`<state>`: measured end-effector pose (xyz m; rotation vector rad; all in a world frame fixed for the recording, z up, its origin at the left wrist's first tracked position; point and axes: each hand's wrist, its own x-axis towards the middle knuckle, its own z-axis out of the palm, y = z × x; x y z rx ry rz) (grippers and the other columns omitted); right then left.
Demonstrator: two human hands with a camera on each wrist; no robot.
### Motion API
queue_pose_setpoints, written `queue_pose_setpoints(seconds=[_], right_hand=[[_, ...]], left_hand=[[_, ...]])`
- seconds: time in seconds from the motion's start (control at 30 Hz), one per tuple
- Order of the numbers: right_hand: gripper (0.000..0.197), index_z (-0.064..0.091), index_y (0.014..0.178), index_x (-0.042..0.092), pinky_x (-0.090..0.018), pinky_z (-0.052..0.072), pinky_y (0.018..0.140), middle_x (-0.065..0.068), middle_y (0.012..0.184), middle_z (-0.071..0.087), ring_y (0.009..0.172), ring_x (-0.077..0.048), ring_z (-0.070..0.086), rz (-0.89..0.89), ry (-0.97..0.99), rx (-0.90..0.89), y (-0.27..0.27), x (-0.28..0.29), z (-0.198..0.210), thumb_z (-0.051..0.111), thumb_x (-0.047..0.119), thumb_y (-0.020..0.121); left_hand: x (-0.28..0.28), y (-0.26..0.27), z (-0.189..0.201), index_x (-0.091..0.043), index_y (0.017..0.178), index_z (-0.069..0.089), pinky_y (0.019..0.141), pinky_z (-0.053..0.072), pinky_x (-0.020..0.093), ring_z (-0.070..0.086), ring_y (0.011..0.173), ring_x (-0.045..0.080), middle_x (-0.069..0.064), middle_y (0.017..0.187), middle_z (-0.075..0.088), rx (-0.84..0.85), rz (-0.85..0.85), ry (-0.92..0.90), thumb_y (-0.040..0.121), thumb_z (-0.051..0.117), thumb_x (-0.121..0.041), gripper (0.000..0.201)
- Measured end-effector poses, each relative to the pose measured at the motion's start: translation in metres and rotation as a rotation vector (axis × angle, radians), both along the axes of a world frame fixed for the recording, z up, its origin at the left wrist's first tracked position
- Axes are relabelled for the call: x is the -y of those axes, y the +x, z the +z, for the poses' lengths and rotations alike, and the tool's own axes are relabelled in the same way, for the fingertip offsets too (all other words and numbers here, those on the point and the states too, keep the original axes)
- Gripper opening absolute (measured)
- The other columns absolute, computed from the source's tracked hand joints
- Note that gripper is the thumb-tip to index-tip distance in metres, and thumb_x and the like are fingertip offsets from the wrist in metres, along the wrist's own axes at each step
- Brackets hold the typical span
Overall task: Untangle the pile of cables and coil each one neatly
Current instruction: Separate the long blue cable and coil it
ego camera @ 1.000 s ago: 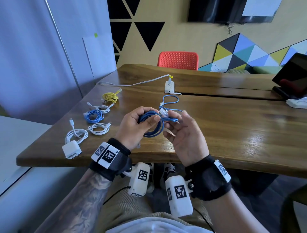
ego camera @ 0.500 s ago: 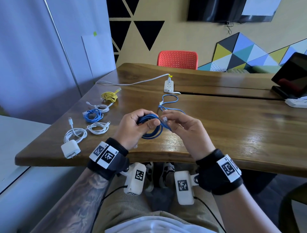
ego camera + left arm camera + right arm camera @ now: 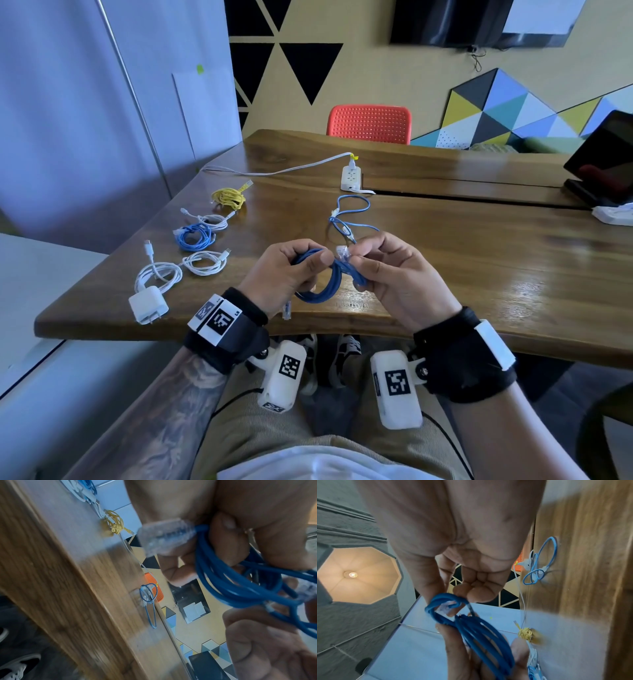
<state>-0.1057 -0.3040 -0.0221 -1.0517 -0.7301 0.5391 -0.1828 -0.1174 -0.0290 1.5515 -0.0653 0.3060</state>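
A dark blue network cable [image 3: 325, 284] is wound into a coil above the table's near edge. My left hand [image 3: 291, 270] grips the coil [image 3: 240, 585], with one clear plug [image 3: 164, 536] sticking out below the palm. My right hand [image 3: 387, 270] pinches the cable's other end by its clear plug [image 3: 343, 253] and loops it round the coil [image 3: 471, 627]. A thin light blue cable [image 3: 349, 219] lies loose on the table just beyond my hands.
Coiled cables lie in a row at the left: yellow [image 3: 228, 198], white [image 3: 214, 221], blue [image 3: 193, 237], white [image 3: 205, 262], and a white cable with charger brick [image 3: 149, 303]. A white power strip [image 3: 351, 178] sits mid-table; a red chair [image 3: 370, 123] stands behind.
My right hand has carried the plug end round the coil and turned palm-up nearer my left hand. The coil stays in my left hand.
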Motion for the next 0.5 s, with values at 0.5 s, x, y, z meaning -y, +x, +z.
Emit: queue_pose_setpoints(seconds=[0.5], right_hand=[[0.04,0.07,0.118,0.02,-0.033,0.054,0.078,0.0,0.094,0.07,0.083,-0.017,0.064,-0.219,-0.12,0.429,-0.012,0.001,-0.001,0.078,0.001,0.083]], left_hand=[[0.002,-0.001,-0.002,-0.024,0.06,0.063,0.046,0.033,0.019,0.025,0.045,0.014,0.004,0.056,0.031,-0.017,0.024,-0.132,0.061,0.083,-0.065,0.045]])
